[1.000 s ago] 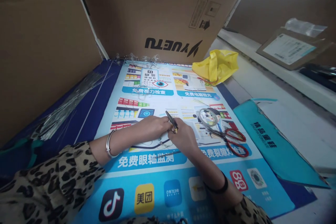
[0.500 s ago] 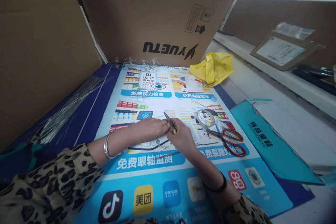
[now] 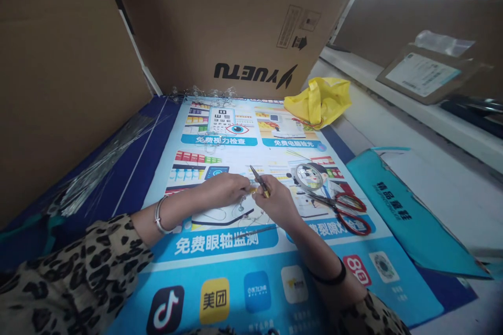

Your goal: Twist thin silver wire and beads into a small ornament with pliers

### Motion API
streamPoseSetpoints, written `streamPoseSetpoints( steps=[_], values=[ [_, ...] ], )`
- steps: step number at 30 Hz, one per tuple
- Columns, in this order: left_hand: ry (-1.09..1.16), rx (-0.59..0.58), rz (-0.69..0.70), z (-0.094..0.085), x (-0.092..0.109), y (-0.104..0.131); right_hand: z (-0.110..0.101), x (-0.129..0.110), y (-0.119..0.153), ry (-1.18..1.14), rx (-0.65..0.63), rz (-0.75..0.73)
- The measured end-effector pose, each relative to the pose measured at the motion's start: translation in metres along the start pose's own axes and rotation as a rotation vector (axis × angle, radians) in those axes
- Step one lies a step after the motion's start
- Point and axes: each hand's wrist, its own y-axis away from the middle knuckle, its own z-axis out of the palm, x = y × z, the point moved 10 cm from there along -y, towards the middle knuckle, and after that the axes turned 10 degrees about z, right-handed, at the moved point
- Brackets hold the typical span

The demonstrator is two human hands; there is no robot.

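Note:
My right hand [image 3: 278, 203] is closed around a small tool with a slim, pointed metal tip and a yellowish lower part, like needle-nose pliers [image 3: 259, 179]. The tip points up and to the left. My left hand [image 3: 231, 188] is closed in a pinch just left of it, and the fingertips of both hands are a little apart. A thin beaded wire [image 3: 245, 208] with clear beads hangs below the fingers; where it is pinched is mostly hidden. Right of my right hand lie red-handled scissors [image 3: 349, 213] beside a round magnifying glass [image 3: 308, 176].
A printed poster [image 3: 220, 267] covers the work surface. Clear beaded wire pieces [image 3: 220, 95] lie along its back edge, before a tall cardboard box [image 3: 236, 21]. Loose thin wires [image 3: 106, 159] lie at left. A yellow bag [image 3: 320, 102] and a teal shoe bag [image 3: 408, 209] are at right.
My right hand has shifted slightly right and down with the tool, opening a small gap from my left hand. My left hand has barely moved.

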Motion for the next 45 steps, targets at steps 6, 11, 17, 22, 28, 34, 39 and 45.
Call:
streamPoseSetpoints(
  steps=[6, 11, 17, 22, 28, 34, 39, 45],
  values=[
    [0.021, 0.023, 0.014, 0.003, 0.000, -0.001, 0.001, 0.001, 0.000, 0.015, -0.004, 0.013],
    [0.053, 0.070, 0.038, -0.001, 0.001, -0.002, 0.002, 0.000, 0.002, 0.049, -0.010, 0.017],
    [0.149, 0.077, 0.084, -0.004, 0.003, -0.001, 0.001, 0.003, 0.001, 0.045, 0.016, 0.036],
    [0.130, 0.150, 0.006, -0.012, 0.000, 0.001, 0.002, 0.001, 0.001, 0.051, 0.021, 0.031],
    [0.054, 0.165, -0.079, -0.009, -0.006, 0.003, 0.002, -0.002, 0.003, 0.065, 0.000, 0.045],
    [-0.066, 0.093, -0.013, 0.000, 0.002, 0.000, 0.004, -0.003, 0.003, 0.023, 0.000, 0.033],
    [-0.066, 0.094, 0.019, 0.001, 0.005, 0.000, 0.002, -0.002, 0.002, -0.022, -0.005, 0.023],
    [0.155, 0.269, -0.148, -0.015, -0.013, 0.007, -0.006, -0.001, -0.001, 0.015, -0.001, 0.010]
  ],
)
